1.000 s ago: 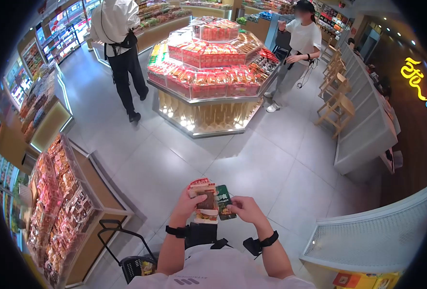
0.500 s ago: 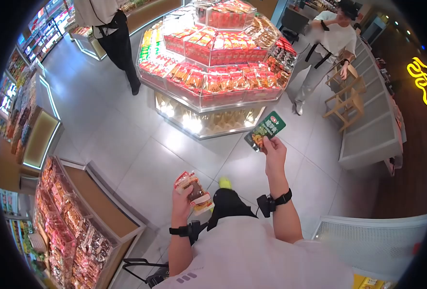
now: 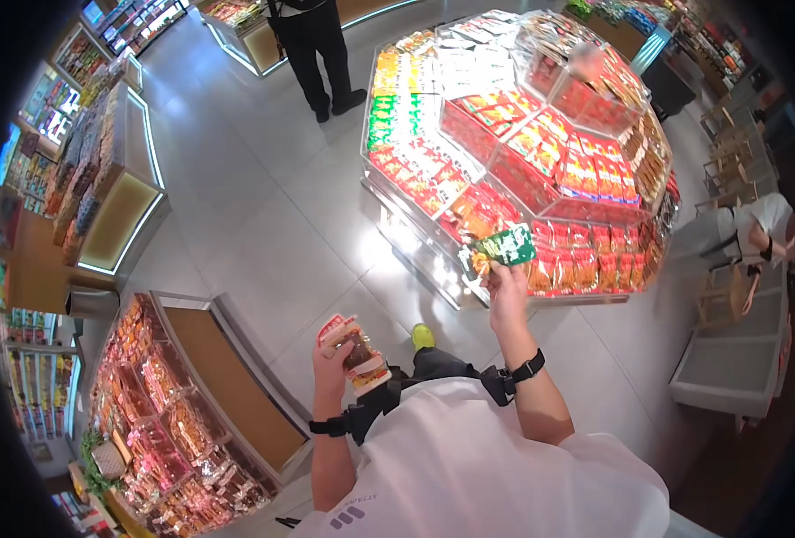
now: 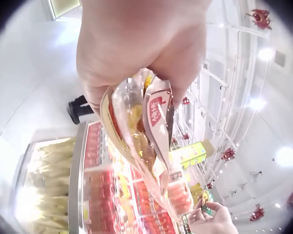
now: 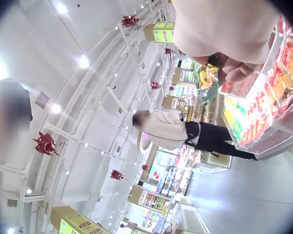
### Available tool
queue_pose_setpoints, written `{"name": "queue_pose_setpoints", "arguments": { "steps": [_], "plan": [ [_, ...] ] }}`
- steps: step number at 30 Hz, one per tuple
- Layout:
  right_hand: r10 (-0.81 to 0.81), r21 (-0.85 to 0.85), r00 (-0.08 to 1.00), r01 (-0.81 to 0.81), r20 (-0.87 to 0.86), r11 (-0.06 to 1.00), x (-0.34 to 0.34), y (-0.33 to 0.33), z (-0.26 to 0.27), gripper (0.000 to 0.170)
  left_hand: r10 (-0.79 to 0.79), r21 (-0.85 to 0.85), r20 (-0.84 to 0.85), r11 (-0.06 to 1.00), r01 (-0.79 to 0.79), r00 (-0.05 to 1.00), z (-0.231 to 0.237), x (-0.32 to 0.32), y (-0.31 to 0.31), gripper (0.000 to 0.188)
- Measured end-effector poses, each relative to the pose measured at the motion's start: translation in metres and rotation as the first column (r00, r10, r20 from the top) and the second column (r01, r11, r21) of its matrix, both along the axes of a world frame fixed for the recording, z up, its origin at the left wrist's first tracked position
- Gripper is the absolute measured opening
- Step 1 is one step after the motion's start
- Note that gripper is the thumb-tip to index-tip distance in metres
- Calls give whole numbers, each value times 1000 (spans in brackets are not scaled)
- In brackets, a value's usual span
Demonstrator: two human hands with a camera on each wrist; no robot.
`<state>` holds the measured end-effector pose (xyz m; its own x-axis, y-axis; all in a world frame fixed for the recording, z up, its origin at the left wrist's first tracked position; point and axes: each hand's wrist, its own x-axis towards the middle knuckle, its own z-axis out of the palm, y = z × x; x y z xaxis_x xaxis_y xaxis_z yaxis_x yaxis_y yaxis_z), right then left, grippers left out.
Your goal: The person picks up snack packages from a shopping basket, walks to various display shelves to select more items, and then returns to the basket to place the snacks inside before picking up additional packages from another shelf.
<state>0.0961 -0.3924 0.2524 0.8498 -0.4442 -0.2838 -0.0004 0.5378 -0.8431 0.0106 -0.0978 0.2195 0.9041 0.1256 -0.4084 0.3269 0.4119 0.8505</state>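
Observation:
In the head view, my left hand [image 3: 330, 363] grips several snack packets [image 3: 359, 354] near my waist, its thumb across their front. The left wrist view shows these packets edge-on below the palm, one with a red label [image 4: 157, 113]. My right hand [image 3: 507, 296] reaches forward, pinching a green snack packet [image 3: 512, 244] by its lower edge. That packet overlaps the near side of a tiered display stand [image 3: 559, 211] filled with red packets. In the right wrist view, the green packet [image 5: 207, 83] hangs beside the curled fingers [image 5: 234, 68], partly hidden by the hand.
A sloped bin with a brown side panel [image 3: 227, 377] stands at the left, full of wrapped snacks. Beyond it is a lit shelf unit [image 3: 115, 224]. One person in dark trousers [image 3: 312, 54] stands at the back; another person [image 3: 765, 224] is beside a white counter [image 3: 725, 368] at right.
The right hand has moved the green packet away from the left hand's packets, forward and to the right. The display stand now appears nearer and farther right in the head view.

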Motion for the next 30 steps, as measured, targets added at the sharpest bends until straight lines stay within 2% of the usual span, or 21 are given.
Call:
{"name": "queue_pose_setpoints", "arguments": {
  "steps": [2, 3, 6, 8, 9, 10, 12, 15, 17, 20, 22, 26, 28, 30],
  "plan": [
    [158, -44, 987, -159, -30, 986, 62, 22, -3, 17, 123, 28, 20, 992, -123, 992, 8, 46, 35, 46],
    [181, -56, 983, -182, -9, 982, 95, 35, -2, 17, 194, -11, 57, 981, -194, 979, 16, 67, 45, 47],
    [200, -101, 980, -198, 4, 975, 188, 87, 7, 16, 292, -48, 40, 956, -290, 956, -28, 115, 103, 47],
    [150, -117, 988, -154, -46, 981, 247, 116, 3, 12, 312, -75, 4, 948, -310, 950, -45, 158, 136, 46],
    [97, -6, 994, -96, 56, 995, 274, 133, 2, 12, 342, -54, -17, 938, -343, 939, -53, 180, 154, 45],
    [83, -16, 995, -83, 49, 996, 296, 148, -3, 12, 371, -37, -40, 927, -372, 928, -57, 202, 170, 44],
    [-92, 30, 992, 90, 86, 996, 348, 175, -8, 10, 372, -54, -57, 925, -375, 926, -68, 259, 210, 43],
    [-181, 26, 981, 179, 76, 983, 416, 208, -2, 13, 260, -85, -30, 961, -262, 965, -69, 356, 278, 43],
    [-235, 31, 972, 235, 25, 972, 456, 219, 11, 14, 185, -70, -31, 980, -187, 982, -47, 432, 294, 43],
    [-251, -85, 966, 255, 56, 963, 512, 220, 29, 17, 52, -21, 16, 998, -52, 998, -19, 553, 302, 44],
    [-313, -200, 947, 320, 65, 926, 549, 216, 21, 17, -92, -57, 78, 994, 97, 993, -13, 630, 290, 45],
    [-428, -193, 904, 423, 21, 885, 622, 216, -2, 15, -288, -71, 71, 953, 293, 955, -3, 758, 231, 44],
    [-494, -182, 870, 484, -7, 856, 669, 209, -11, 13, -438, -82, 132, 889, 450, 889, -5, 814, 193, 44],
    [-567, -193, 822, 564, 45, 803, 705, 203, -27, 16, -542, -46, 96, 835, 548, 835, -2, 858, 164, 44]
  ]
}}
